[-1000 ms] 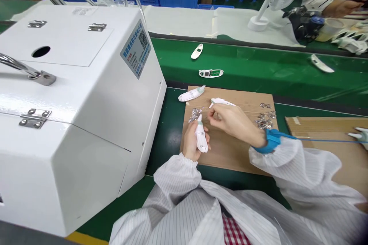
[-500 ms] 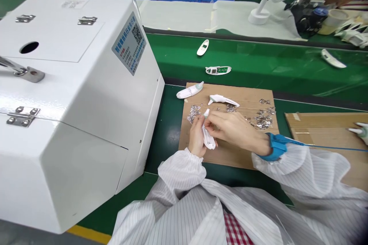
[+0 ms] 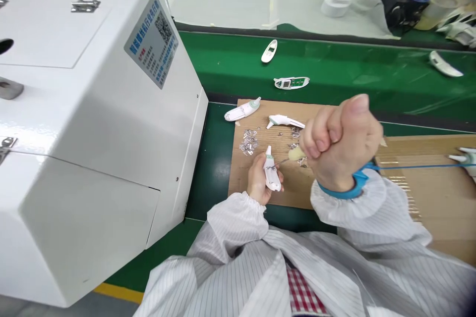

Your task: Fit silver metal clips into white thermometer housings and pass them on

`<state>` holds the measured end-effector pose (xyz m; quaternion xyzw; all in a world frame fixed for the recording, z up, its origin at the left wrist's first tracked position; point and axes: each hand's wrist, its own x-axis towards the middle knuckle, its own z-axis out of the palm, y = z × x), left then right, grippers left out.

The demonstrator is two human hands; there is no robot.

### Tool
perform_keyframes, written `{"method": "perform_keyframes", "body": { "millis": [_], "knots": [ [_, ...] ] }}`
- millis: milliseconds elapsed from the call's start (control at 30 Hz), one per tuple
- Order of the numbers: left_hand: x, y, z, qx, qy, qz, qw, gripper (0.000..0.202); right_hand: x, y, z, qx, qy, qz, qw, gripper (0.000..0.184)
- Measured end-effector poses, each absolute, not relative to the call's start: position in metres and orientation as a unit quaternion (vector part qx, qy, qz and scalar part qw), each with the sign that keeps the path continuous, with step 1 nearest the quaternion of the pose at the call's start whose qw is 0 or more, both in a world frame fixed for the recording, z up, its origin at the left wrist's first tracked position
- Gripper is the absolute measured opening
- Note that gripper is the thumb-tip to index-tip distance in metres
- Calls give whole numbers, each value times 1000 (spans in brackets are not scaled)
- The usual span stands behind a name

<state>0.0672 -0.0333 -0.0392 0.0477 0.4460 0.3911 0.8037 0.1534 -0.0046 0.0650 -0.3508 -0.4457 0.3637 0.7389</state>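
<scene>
My left hand [image 3: 256, 178] is wrapped round a white ear thermometer housing [image 3: 272, 177], its pointed tip facing away from me. Dark thin parts show on the housing's middle. My right hand [image 3: 340, 141] is a raised fist, thumb side up, gripping a screwdriver-like tool [image 3: 296, 153] with a pale yellow handle. Its thin metal shaft points at the housing; whether the tip touches cannot be made out. Beyond them, two more thermometer pieces, a housing [image 3: 242, 110] and a side-lying one [image 3: 284, 121], rest by small metal parts [image 3: 248, 142] on a cardboard sheet [image 3: 238, 178].
A large white machine [image 3: 111, 109] stands close on the left. Across the green belt [image 3: 223, 67] lie a white shell [image 3: 269, 51], a shell with a circuit board [image 3: 291, 83] and another shell [image 3: 445, 63]. A blue cord [image 3: 420, 166] runs right from my wrist strap.
My right hand has left the housing, moved right and up, and now grips the yellow-handled tool. My left hand still holds the housing. The view has shifted slightly.
</scene>
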Motion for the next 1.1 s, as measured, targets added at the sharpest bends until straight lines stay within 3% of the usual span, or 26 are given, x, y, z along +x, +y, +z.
{"method": "perform_keyframes", "body": {
  "millis": [467,800,1100],
  "knots": [
    [70,-34,-39,32,447,405,797,11,145,-7,56,-395,-507,289,710,55],
    [71,-38,-44,54,440,426,789,10,145,-9,46,-305,-535,351,705,48],
    [68,-33,-38,55,439,398,803,11,157,-6,57,-380,-493,345,703,53]
  ]
}}
